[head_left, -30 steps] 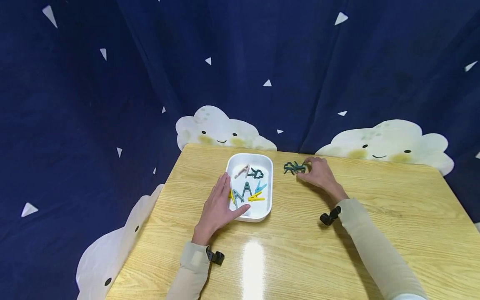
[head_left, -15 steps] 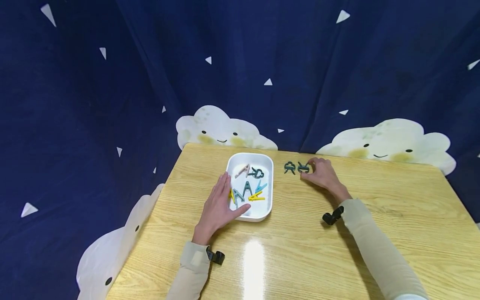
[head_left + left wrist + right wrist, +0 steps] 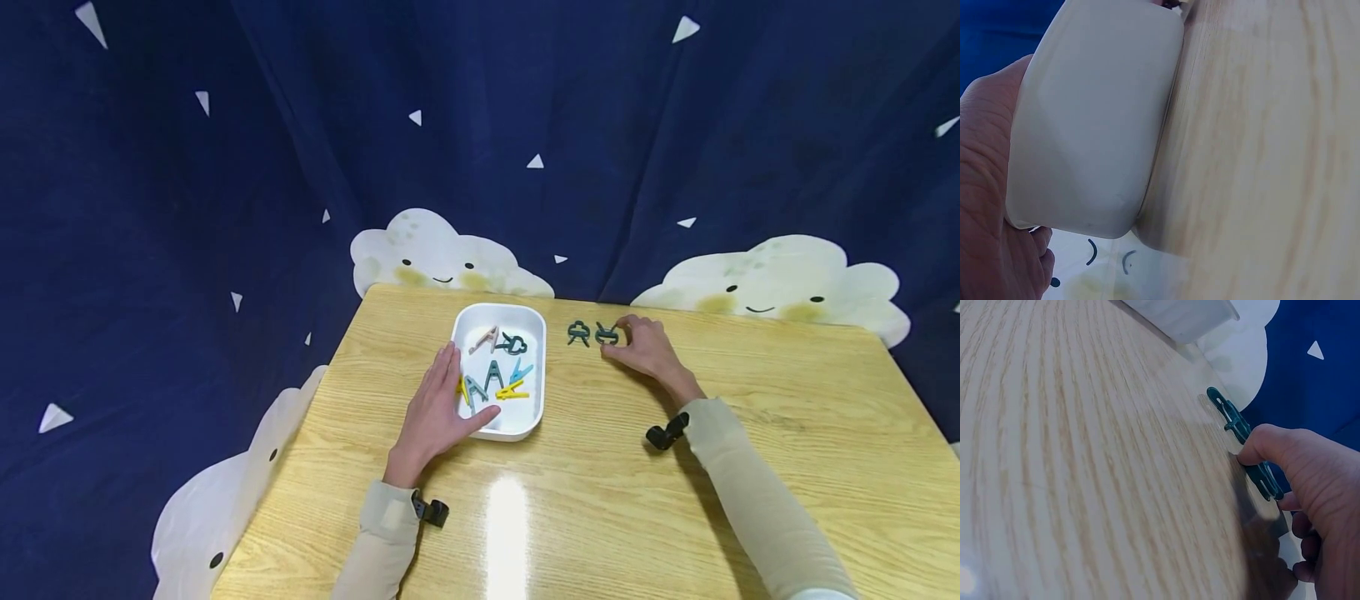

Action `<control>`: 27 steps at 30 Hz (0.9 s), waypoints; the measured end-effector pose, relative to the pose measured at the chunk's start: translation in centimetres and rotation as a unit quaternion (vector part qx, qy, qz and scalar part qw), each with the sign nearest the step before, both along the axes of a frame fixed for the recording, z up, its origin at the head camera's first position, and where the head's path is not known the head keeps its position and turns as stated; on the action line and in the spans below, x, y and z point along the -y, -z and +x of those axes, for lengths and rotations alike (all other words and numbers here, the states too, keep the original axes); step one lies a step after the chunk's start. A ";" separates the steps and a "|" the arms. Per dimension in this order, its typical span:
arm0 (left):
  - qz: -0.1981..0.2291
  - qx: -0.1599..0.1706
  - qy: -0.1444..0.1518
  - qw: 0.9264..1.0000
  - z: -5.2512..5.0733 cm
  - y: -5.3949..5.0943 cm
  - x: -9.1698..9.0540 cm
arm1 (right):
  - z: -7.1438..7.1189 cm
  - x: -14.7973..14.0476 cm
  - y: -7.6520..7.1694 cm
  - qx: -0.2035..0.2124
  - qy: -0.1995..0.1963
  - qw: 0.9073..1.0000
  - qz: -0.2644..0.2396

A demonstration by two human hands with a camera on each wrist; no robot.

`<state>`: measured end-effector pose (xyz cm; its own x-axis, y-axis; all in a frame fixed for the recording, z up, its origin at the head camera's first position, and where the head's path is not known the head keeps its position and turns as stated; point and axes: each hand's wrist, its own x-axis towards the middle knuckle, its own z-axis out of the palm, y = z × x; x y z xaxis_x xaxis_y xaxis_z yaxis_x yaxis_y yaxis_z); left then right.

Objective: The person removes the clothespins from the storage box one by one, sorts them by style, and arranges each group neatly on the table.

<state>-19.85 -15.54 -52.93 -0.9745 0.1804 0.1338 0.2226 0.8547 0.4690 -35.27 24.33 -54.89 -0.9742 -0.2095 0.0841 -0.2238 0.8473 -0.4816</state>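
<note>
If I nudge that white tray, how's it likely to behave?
The white tray would probably slide rather than tip, since it looks shallow and sits flat on the table. Its smooth, moulded-looking walls suggest fairly stiff, light plastic. The clips inside appear loose, so they might shift with a sudden push.

The pinched clip [image 3: 606,335] shifted right (a gap opened).
</note>
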 end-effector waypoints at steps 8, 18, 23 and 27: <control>0.006 -0.007 -0.001 1.000 0.1 -0.1 -0.1 | 0.1 0.0 0.2 -0.003 0.002 1.000 0.005; 0.014 -0.023 0.000 1.000 -0.7 0.0 -0.6 | 1.3 3.2 -1.9 -0.129 0.006 0.991 -0.029; 0.019 -0.023 0.002 1.000 -0.5 0.3 -0.5 | 4.0 10.1 -4.9 -0.175 -0.047 0.983 -0.031; 0.025 -0.033 0.006 0.999 -0.4 0.2 -0.2 | 5.4 16.1 -6.6 -0.153 -0.101 0.981 0.070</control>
<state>-20.25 -15.35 -53.17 -0.9611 0.1828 0.2069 0.2641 0.8276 0.4953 -29.91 8.27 -48.33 -0.8452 -0.4256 0.3232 -0.5097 0.8238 -0.2481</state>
